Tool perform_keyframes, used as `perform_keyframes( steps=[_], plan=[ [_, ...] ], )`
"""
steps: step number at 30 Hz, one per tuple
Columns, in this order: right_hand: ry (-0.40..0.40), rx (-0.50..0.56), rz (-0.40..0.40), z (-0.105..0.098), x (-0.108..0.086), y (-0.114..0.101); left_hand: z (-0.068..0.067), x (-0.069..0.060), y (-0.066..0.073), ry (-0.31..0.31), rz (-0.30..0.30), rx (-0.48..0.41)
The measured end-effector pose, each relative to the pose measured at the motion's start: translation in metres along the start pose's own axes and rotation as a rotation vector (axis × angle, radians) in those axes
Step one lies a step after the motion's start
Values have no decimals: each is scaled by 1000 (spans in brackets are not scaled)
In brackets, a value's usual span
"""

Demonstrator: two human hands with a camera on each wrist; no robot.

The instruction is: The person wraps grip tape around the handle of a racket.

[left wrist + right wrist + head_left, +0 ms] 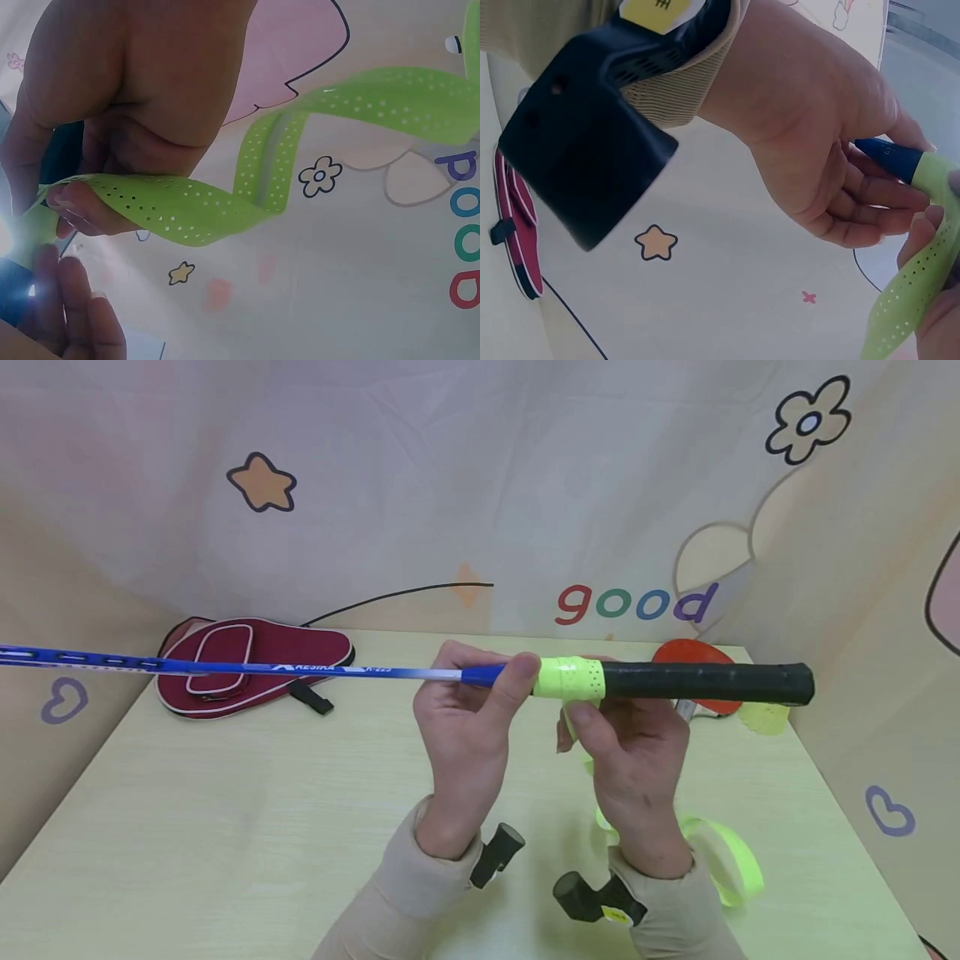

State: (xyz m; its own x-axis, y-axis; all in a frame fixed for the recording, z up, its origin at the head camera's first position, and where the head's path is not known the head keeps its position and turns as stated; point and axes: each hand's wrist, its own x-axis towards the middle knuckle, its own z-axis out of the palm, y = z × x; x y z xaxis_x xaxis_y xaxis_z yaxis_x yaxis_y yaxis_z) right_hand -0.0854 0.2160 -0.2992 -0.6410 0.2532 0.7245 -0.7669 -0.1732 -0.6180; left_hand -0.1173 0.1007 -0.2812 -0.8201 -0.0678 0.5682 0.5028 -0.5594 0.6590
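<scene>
A badminton racket with a blue shaft (360, 672) and a black handle (705, 683) is held level above the table. My left hand (468, 727) grips it at the blue cone, thumb along the front. Neon-yellow perforated grip tape (567, 677) is wrapped round the handle's cone end; the rest of the handle shows black. Just to the right, my right hand (645, 764) pinches the loose tape below the handle. In the left wrist view, the free tape (172, 214) runs twisted away from the right hand (142, 82).
A loose tape loop (738, 868) hangs past the right wrist. On the table (262, 827), a dark red racket case (217, 647) lies at back left. A red table tennis paddle (693, 652) and a yellowish piece (767, 718) lie at back right, partly behind the handle.
</scene>
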Motion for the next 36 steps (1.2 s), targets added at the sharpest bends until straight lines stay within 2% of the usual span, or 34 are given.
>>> perform_keyframes(
  steps=[3,7,10,17,21,27,36],
  plan=[
    [16,-21,15,-1,-1,-1,0,-1,0,-55,6,-37],
    [41,-43,52,-3,-1,-3,1,-1,2,-177,14,-110],
    [48,-54,74,-3,-1,-4,2,-2,2,-208,27,-122],
    [-15,-84,86,-4,-1,-6,1,1,3,-183,74,-116],
    [-40,-94,99,-5,-1,-7,0,2,4,-171,76,-64],
    [-37,-78,115,-4,-2,-7,0,0,6,-138,66,-28],
    [-24,-37,122,-3,-2,-5,0,-1,5,-94,56,-36]
  ],
)
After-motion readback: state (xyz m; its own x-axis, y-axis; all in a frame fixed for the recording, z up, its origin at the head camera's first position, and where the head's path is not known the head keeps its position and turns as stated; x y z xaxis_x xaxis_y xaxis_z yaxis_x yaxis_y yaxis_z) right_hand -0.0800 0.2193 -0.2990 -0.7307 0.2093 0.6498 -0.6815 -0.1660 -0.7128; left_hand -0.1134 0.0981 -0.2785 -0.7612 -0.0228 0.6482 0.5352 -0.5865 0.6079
